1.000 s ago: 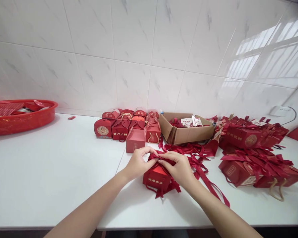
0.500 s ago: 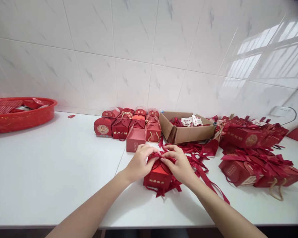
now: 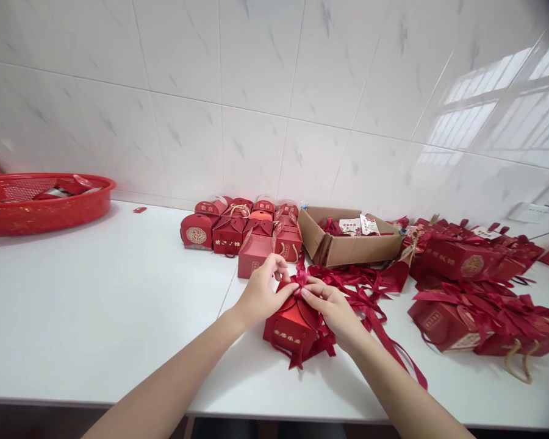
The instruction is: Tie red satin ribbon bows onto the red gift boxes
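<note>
A red gift box (image 3: pixel 289 329) with gold lettering stands on the white table, close to its front edge. On its top sits a dark red ribbon (image 3: pixel 301 281), gathered into a knot or bow between my hands. My left hand (image 3: pixel 264 292) grips the ribbon from the left, thumb at the knot and fingers curled. From the right, my right hand (image 3: pixel 332 305) pinches the ribbon with thumb and fingertips. Ribbon tails hang down the front and right of the box. Loose red ribbons (image 3: pixel 370 305) lie just behind and to the right.
Several red boxes (image 3: pixel 256 244) stand in rows by the tiled wall. Right of them is an open cardboard box (image 3: pixel 361 249) holding red pieces and white tags. Ribboned boxes (image 3: pixel 489 317) are piled at the right. A red plastic basket (image 3: pixel 50 216) stands at the far left.
The ribbon knot now shows above the box top, between my hands. My left fingers have lifted slightly, and my hands are a little farther apart. The view has shifted slightly.
</note>
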{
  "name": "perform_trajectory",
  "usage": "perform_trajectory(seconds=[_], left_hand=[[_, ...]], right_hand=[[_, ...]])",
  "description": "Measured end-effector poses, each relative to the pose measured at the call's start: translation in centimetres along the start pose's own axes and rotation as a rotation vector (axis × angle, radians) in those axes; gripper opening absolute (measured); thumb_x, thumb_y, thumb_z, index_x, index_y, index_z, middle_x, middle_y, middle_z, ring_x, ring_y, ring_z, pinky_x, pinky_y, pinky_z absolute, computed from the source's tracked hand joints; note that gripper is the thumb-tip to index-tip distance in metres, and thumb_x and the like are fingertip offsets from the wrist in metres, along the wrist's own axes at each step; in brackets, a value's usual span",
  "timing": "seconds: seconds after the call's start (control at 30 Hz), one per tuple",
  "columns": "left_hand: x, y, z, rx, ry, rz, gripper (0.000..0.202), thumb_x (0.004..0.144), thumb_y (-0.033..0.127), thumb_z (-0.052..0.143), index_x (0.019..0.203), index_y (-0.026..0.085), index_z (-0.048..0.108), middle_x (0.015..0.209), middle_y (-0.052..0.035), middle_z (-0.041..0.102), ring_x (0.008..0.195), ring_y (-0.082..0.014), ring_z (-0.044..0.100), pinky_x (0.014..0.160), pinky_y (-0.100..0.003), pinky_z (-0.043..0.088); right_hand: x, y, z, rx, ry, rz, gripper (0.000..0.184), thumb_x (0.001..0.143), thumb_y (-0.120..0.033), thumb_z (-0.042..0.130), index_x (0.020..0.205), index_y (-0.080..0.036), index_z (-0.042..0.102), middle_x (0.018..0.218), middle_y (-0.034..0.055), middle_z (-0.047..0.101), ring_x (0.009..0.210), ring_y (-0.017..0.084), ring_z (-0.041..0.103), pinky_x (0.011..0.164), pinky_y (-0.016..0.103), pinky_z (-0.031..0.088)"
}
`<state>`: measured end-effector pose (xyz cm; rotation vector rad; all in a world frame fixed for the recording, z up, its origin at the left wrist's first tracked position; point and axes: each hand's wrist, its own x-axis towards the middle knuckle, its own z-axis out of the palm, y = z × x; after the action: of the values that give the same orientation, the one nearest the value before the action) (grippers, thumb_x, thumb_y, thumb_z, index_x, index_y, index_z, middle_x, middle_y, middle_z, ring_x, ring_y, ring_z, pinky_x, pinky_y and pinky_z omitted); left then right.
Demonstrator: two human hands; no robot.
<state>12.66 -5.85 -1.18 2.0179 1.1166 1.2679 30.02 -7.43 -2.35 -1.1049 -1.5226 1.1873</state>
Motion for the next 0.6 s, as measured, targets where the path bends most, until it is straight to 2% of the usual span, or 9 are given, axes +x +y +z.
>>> perform_trajectory(seconds=[0.1,0.17,0.3,0.5,0.6], left_hand=[[-0.5,0.2,-0.4,0.013,-0.086,0.073,0.010,0.080,0.024,0.058,0.083,0.019,0.050,0.081,0.0004,0.058,0.076,-0.0124,0.057,0.074,-0.025,0.047],[-0.6,0.4,-0.5,0.024,-0.160,0.093,0.009,0.080,0.026,0.059,0.083,0.019,0.054,0.082,-0.0005,0.061,0.078,-0.0130,0.058,0.075,-0.025,0.047],[-0.4,0.5,-0.4,0.026,-0.168,0.017,0.008,0.079,0.027,0.062,0.081,0.020,0.061,0.083,0.0003,0.065,0.080,-0.0140,0.060,0.077,-0.026,0.047],[-0.1,0.2,-1.1,-0.047,-0.227,-0.109,0.006,0.077,0.023,0.062,0.079,0.020,0.067,0.083,-0.0005,0.070,0.081,-0.0152,0.064,0.079,-0.026,0.049],[-0.1,0.3,-1.4,-0.057,-0.263,-0.121,0.009,0.078,0.023,0.060,0.080,0.020,0.068,0.086,-0.0016,0.070,0.083,-0.0157,0.064,0.079,-0.026,0.050]], right_hand=[[-0.1,0.3,0.4,0.008,0.045,0.014,0.034,0.074,-0.051,0.066,0.083,-0.019,0.074,0.135,0.0132,0.049,0.127,0.032,0.043,0.095,0.044,0.043],[-0.1,0.2,0.5,-0.005,0.044,0.013,0.032,0.075,-0.050,0.065,0.082,-0.021,0.075,0.133,0.0122,0.051,0.133,0.031,0.036,0.100,0.046,0.039],[-0.7,-0.5,0.6,-0.050,0.053,0.008,0.028,0.080,-0.047,0.062,0.082,-0.022,0.075,0.129,0.0110,0.056,0.137,0.027,0.030,0.106,0.046,0.032],[-1.5,-1.4,-0.3,-0.131,0.034,0.019,0.030,0.086,-0.043,0.055,0.079,-0.020,0.074,0.122,0.0110,0.061,0.128,0.028,0.045,0.102,0.046,0.039],[-1.1,-0.9,-1.1,-0.199,0.057,-0.053,0.026,0.087,-0.037,0.052,0.100,-0.021,0.069,0.119,0.0085,0.063,0.118,0.024,0.054,0.099,0.043,0.042]])
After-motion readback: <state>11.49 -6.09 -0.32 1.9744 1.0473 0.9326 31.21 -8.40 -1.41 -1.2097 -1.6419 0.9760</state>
